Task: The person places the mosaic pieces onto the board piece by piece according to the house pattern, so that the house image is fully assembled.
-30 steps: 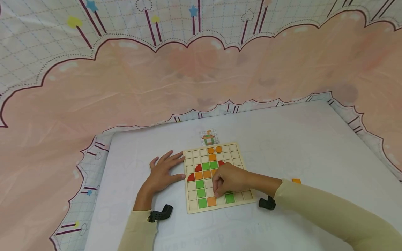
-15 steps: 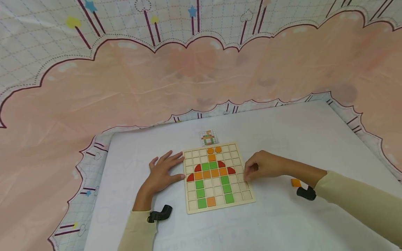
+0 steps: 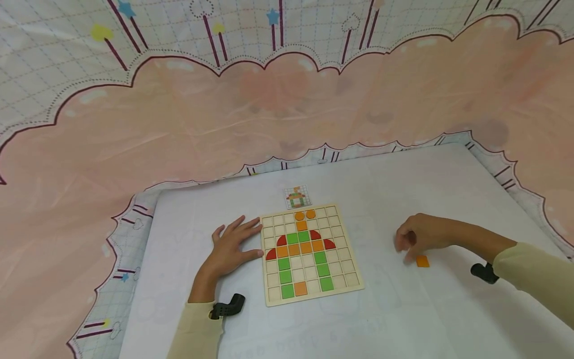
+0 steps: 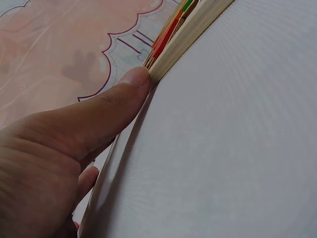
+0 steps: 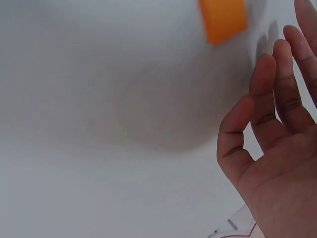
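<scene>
A square wooden grid board lies on the white table, bearing green and orange squares, red quarter-round pieces and two orange discs. At its left edge, my left hand rests with fingers spread; in the left wrist view the thumb touches the board's side. Off to the right, my right hand hovers just above and beside a loose orange square tile. In the right wrist view its fingers are loosely bent, holding nothing, with the orange tile a little apart from them.
Beyond the board's far edge lies a small picture card with a similar coloured pattern on a grid. A patterned pink and white cloth surrounds the white tabletop. Black wrist bands sit by both sleeves.
My right hand has lifted off the lower part of the board and travelled right to the loose orange tile. The left hand stays at the board's left edge.
</scene>
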